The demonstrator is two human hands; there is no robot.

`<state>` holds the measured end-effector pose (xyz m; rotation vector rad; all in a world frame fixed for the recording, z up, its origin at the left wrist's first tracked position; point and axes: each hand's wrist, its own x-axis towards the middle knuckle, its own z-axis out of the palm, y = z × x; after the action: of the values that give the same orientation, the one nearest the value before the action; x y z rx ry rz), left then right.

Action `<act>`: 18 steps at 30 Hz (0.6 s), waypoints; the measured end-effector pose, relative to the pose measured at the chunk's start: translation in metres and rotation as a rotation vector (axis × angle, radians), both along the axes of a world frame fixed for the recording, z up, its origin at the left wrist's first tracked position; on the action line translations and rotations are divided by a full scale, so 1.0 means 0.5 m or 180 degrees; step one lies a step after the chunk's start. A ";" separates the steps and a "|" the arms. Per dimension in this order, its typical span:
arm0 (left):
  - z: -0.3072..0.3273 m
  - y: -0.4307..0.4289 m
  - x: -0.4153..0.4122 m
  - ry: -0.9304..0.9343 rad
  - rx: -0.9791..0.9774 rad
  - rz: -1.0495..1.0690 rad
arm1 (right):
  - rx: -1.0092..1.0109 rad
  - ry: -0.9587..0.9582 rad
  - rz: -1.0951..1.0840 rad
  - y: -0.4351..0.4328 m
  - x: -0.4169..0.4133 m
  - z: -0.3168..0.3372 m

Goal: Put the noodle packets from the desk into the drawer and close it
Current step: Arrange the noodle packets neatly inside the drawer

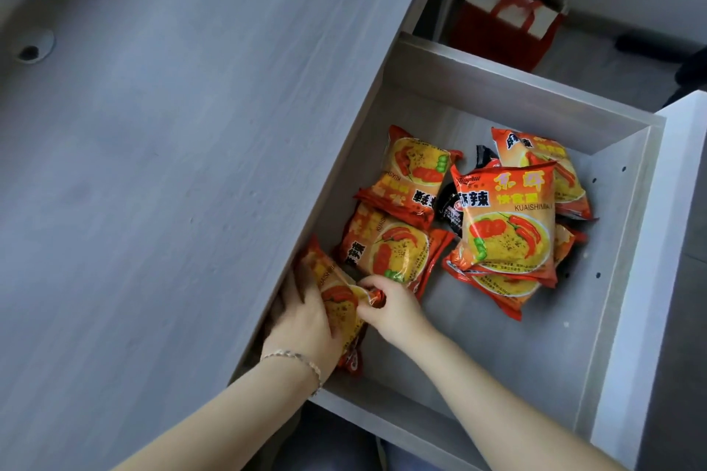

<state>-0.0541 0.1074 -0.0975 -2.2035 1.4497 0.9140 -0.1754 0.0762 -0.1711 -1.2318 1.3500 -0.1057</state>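
Note:
The grey drawer [497, 88] stands pulled out from under the desk [172, 164]. Several orange and red noodle packets lie inside it, one upright-facing packet [509, 218] on top of a pile at the right, two more [413, 176] at the left. A dark packet [453, 206] shows between them. Both hands are inside the drawer at its near left corner, holding one noodle packet [336, 302] on its edge against the desk side. My left hand [302, 317] wraps it from the left. My right hand [390, 308] pinches its upper end.
A red and white gift bag [509, 27] stands on the floor beyond the drawer. The white drawer front [658, 279] runs along the right. A round cable hole [32, 50] sits in the desk top at the far left.

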 end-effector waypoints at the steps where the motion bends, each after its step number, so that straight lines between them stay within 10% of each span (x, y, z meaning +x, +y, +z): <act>1: -0.002 0.005 0.004 -0.0052 -0.0112 -0.0366 | -0.0116 0.0116 0.0244 -0.001 0.005 -0.001; 5: -0.038 -0.019 0.031 0.0157 0.0124 -0.1598 | -0.0295 0.0352 0.0770 0.000 0.015 0.010; 10: -0.079 -0.055 0.033 0.0269 0.0681 -0.1577 | -0.0179 0.0267 0.0488 -0.015 -0.017 0.030; 14: -0.086 -0.076 0.030 0.0236 0.0870 -0.1703 | -0.0588 0.1020 -0.1199 -0.052 -0.047 0.040; 18: -0.079 -0.078 0.025 0.0131 0.0905 -0.1882 | 0.0552 0.1201 -0.1922 -0.093 -0.030 0.031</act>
<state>-0.0414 0.0683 -0.1369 -1.4366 1.7254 0.8820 -0.1906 0.0298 -0.1555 -0.6846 1.9884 -0.1813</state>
